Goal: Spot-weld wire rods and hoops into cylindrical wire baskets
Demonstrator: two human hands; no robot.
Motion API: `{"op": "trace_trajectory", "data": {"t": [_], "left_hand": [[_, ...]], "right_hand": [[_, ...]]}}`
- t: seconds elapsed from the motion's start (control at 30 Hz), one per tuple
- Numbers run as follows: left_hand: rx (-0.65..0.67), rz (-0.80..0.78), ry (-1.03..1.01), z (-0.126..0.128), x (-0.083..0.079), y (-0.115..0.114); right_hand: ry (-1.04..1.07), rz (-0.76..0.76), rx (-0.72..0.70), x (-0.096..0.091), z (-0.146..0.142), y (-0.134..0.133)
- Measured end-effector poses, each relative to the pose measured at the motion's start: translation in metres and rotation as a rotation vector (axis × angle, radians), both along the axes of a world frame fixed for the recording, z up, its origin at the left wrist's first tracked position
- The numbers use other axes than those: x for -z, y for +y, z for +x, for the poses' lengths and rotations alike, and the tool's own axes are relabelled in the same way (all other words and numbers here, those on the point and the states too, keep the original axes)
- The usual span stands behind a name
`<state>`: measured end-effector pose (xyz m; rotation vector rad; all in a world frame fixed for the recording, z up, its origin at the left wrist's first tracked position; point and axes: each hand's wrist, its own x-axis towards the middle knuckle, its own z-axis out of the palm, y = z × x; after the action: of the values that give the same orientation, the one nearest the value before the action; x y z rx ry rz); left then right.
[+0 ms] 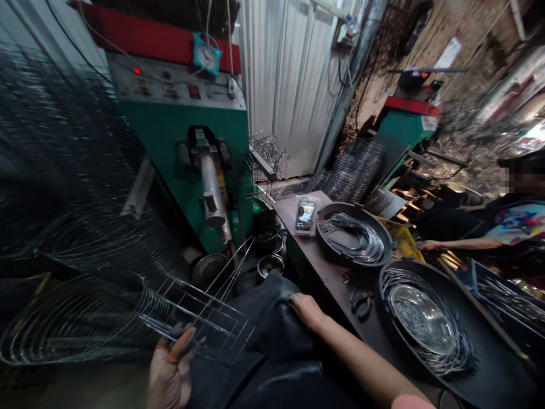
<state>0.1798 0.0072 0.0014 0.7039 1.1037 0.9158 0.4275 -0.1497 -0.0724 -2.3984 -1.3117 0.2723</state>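
Observation:
My left hand (171, 363), with an orange covering on a finger, is closed on a wire rack (204, 309) made of thin metal rods. The rack tilts over my lap, partly in front of a stack of round wire pieces (85, 324). On the dark cloth (259, 335) over my knee rests my right hand (307, 311), its fingers curled inward. What those fingers hold, if anything, is hidden. Ahead stands a green machine (170, 142) with a red top and a metal arm (213, 193) pointing down.
A table (313, 267) at right bears a phone (305, 216), pliers (361, 305), and black round trays (353, 258) with wire rings (366, 238). A metal bowl (421, 318) holds small wire bits. A co-worker's arm (464, 243) reaches in at far right. Wire stacks crowd the left.

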Motion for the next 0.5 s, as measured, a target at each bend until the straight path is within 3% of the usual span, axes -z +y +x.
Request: {"op": "trace_trajectory", "data": {"t": [0.1,0.2,0.27,0.37,0.5], "left_hand": [[0.026,-0.007,-0.009,0.005,0.003,0.002],[0.034,0.043,-0.009,0.008,0.007,0.004],[0.017,0.069,-0.019,0.01,0.011,0.005],[-0.015,0.083,-0.041,0.013,0.014,0.005],[-0.05,0.073,-0.062,0.018,0.014,0.002]], "right_hand": [[-0.152,-0.191,-0.175,-0.005,0.002,-0.001],[-0.216,-0.29,-0.15,-0.015,0.012,0.004],[-0.218,-0.265,-0.108,-0.024,0.021,0.015],[-0.044,-0.041,-0.001,-0.036,0.029,0.045],[0.543,0.395,0.111,-0.046,0.014,0.1]]}}
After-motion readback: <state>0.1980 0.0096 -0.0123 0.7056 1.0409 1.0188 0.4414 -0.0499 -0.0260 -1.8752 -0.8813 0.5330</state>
